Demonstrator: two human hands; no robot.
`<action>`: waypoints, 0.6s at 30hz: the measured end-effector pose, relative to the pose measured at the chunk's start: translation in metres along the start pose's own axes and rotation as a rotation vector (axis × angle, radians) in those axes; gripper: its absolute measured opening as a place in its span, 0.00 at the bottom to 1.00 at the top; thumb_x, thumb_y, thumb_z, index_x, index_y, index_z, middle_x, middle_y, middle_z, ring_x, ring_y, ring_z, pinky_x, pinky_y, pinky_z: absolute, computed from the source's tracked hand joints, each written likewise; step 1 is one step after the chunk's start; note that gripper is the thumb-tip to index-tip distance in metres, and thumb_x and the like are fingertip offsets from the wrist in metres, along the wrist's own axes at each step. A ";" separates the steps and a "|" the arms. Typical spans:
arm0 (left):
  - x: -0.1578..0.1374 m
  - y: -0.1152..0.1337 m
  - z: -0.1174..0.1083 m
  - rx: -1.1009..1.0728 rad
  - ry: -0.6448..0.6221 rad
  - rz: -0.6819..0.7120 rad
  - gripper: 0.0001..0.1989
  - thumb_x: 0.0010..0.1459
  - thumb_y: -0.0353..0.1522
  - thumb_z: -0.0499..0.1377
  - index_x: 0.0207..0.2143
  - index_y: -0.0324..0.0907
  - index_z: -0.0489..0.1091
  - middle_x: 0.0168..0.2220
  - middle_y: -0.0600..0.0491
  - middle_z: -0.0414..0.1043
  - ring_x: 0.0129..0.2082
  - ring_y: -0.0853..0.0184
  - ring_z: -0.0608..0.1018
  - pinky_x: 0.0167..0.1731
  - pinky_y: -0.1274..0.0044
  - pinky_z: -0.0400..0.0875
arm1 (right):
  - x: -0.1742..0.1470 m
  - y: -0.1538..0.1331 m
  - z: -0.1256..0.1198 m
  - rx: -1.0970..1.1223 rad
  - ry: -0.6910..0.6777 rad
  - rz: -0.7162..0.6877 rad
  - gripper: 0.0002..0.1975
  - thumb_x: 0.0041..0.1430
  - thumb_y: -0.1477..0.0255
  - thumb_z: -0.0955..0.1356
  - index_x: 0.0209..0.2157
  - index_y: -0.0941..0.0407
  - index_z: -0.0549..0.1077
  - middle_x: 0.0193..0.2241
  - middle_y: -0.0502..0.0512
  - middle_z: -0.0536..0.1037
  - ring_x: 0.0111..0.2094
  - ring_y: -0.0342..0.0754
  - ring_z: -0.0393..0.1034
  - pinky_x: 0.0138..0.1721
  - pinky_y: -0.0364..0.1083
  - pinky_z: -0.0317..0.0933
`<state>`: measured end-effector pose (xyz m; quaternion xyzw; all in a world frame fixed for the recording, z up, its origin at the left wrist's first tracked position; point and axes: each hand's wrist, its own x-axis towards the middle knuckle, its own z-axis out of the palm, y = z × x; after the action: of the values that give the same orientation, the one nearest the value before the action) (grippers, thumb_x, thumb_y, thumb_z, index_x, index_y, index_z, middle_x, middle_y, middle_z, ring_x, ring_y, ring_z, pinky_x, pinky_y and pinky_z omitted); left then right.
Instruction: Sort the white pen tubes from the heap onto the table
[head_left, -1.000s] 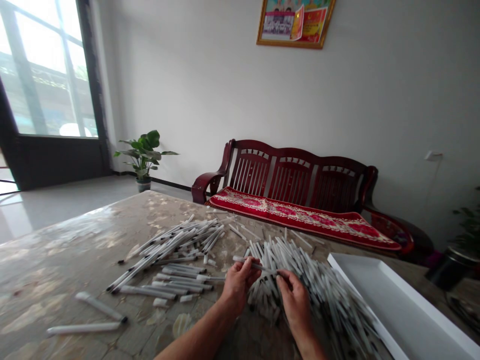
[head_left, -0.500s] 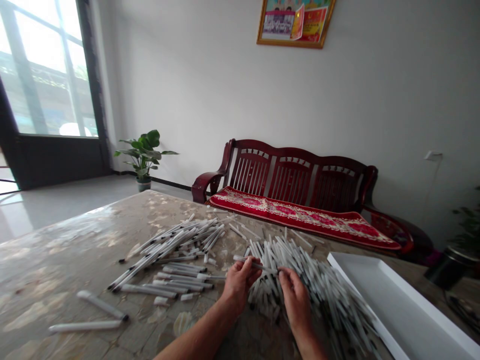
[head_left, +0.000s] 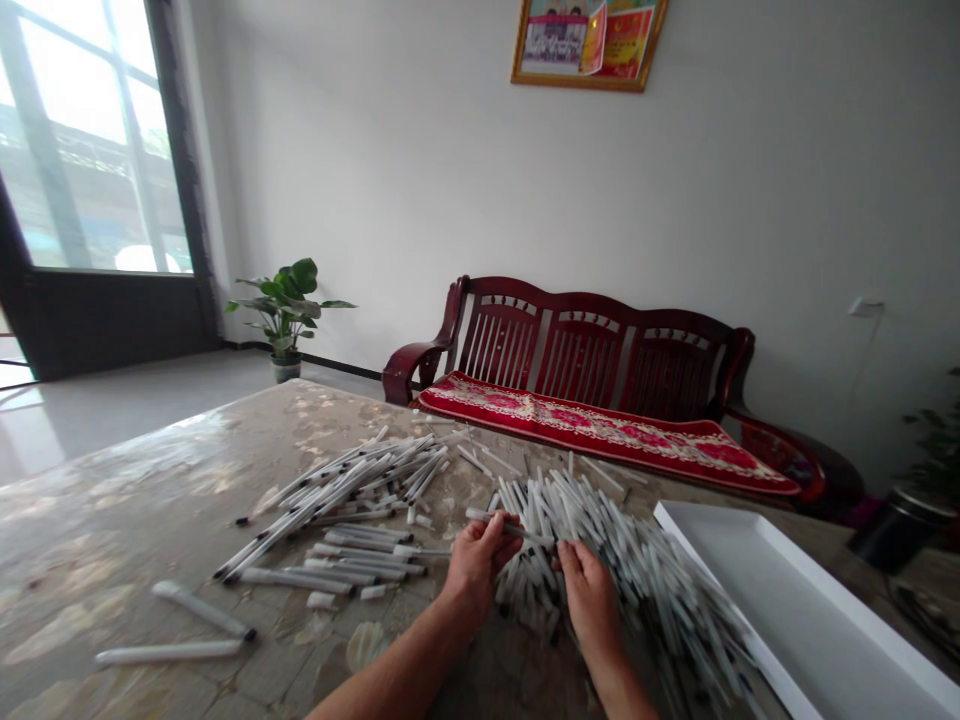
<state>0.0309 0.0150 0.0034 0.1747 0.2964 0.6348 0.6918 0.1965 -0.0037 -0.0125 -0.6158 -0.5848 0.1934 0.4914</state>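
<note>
A slim pen (head_left: pixel 529 537) with a frosted white cap at its left end is held level over the table. My left hand (head_left: pixel 480 560) is closed around it near the cap. The thumb and fingers of my right hand (head_left: pixel 589 580) pinch at the pen's dark right end. Just behind and below my hands spreads a large heap of white pens (head_left: pixel 630 550). To the left lie a loose pile of pens and pen parts (head_left: pixel 352 475) and a row of capped pens (head_left: pixel 360 560). Two single pens (head_left: pixel 202 610) rest farther left.
A white shallow box (head_left: pixel 787 590) stands at the right of the patterned table (head_left: pixel 172 480). Small caps (head_left: pixel 322 600) lie near the row. Beyond the table are a dark red wooden bench (head_left: pixel 577 350) and a potted plant (head_left: pixel 285 300).
Both hands stay at almost the same place with the pen between them. The whole view has shifted very slightly; the piles look the same.
</note>
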 end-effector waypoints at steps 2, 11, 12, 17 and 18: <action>-0.001 0.000 0.000 0.014 0.009 0.007 0.14 0.43 0.36 0.73 0.28 0.35 0.76 0.29 0.49 0.80 0.27 0.70 0.80 0.29 0.81 0.77 | 0.001 0.003 0.000 0.000 -0.002 -0.001 0.24 0.56 0.50 0.63 0.28 0.55 0.78 0.23 0.55 0.79 0.27 0.52 0.74 0.29 0.45 0.66; -0.003 0.001 0.003 0.033 0.093 0.027 0.12 0.47 0.34 0.71 0.27 0.35 0.75 0.27 0.49 0.79 0.23 0.71 0.79 0.27 0.82 0.77 | -0.004 -0.007 0.000 -0.112 0.153 -0.257 0.18 0.60 0.57 0.64 0.32 0.54 0.80 0.32 0.58 0.82 0.37 0.53 0.75 0.42 0.49 0.67; -0.004 0.001 0.003 0.038 0.105 0.025 0.11 0.47 0.34 0.71 0.26 0.35 0.74 0.27 0.49 0.79 0.23 0.72 0.79 0.26 0.82 0.76 | -0.005 -0.009 0.001 -0.125 0.168 -0.295 0.19 0.61 0.57 0.63 0.32 0.54 0.79 0.32 0.59 0.81 0.36 0.53 0.75 0.42 0.49 0.67; -0.001 0.003 -0.001 0.041 0.161 0.031 0.12 0.48 0.34 0.70 0.25 0.35 0.73 0.25 0.50 0.78 0.20 0.73 0.77 0.25 0.82 0.76 | -0.005 -0.010 0.000 -0.166 0.179 -0.433 0.16 0.63 0.61 0.63 0.33 0.54 0.78 0.32 0.58 0.80 0.36 0.51 0.74 0.41 0.48 0.66; 0.001 0.004 -0.002 0.035 0.170 0.040 0.12 0.48 0.35 0.70 0.24 0.36 0.73 0.24 0.51 0.78 0.20 0.73 0.77 0.25 0.82 0.76 | -0.005 -0.010 -0.001 -0.163 0.181 -0.438 0.15 0.63 0.62 0.63 0.33 0.54 0.78 0.32 0.57 0.80 0.36 0.51 0.74 0.41 0.48 0.66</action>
<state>0.0267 0.0159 0.0039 0.1381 0.3617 0.6558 0.6480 0.1905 -0.0104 -0.0054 -0.5267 -0.6718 -0.0215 0.5204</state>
